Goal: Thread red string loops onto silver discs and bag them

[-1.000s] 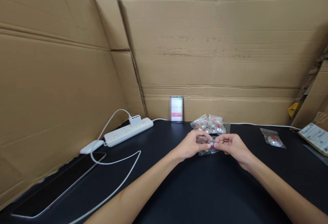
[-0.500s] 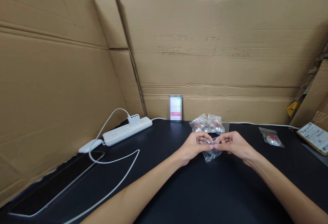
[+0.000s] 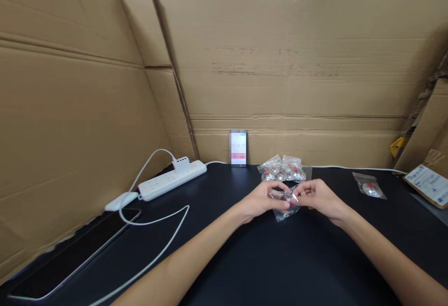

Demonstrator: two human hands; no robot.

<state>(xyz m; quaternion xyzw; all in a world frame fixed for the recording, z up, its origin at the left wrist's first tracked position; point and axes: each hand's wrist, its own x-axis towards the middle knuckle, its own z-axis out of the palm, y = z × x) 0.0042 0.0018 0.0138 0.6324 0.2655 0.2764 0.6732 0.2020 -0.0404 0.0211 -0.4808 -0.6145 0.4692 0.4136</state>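
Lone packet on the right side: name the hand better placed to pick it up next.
Likely the right hand: it is nearer the lone packet, while the left hand would have to reach across. Both hands hold the clear bag, so the right would first need to let go.

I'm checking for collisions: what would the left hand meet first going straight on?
Beyond the clear plastic bag it holds, the left hand likely meets the right hand first; depth is unclear.

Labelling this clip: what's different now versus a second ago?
The clear plastic bag has shifted, its loose end extending further toward the person. Left hand and right hand keep hold of it; nothing let go. Bag pile, lone bag and power strip stayed put.
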